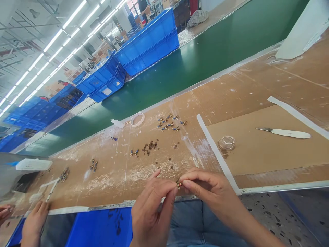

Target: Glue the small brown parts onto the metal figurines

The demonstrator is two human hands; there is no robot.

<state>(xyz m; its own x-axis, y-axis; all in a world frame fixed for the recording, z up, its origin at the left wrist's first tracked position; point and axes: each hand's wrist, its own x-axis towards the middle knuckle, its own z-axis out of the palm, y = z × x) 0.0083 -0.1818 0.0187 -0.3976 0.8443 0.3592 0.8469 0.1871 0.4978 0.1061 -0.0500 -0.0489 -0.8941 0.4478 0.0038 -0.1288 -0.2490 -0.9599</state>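
Observation:
Near the bench's front edge, my left hand (154,202) pinches a small gold, red and green part (179,185) between thumb and forefinger. My right hand (214,188) meets it from the other side, its thumb and forefinger also closed on the part. What exactly the part is cannot be made out at this size. Beyond my hands lies a loose scatter of small round brown pieces (151,145). Several small blue-and-gold parts (170,125) stand grouped farther back, and a pair of similar blue parts (134,152) sits left of the brown pieces.
On the right are a knife with a white handle (291,133) and a small clear dish (226,142). A tape roll (137,119) and white bottle (117,123) lie at the back. Behind runs a green conveyor (159,90) with blue crates (151,41). Another person's hand (34,219) works at left.

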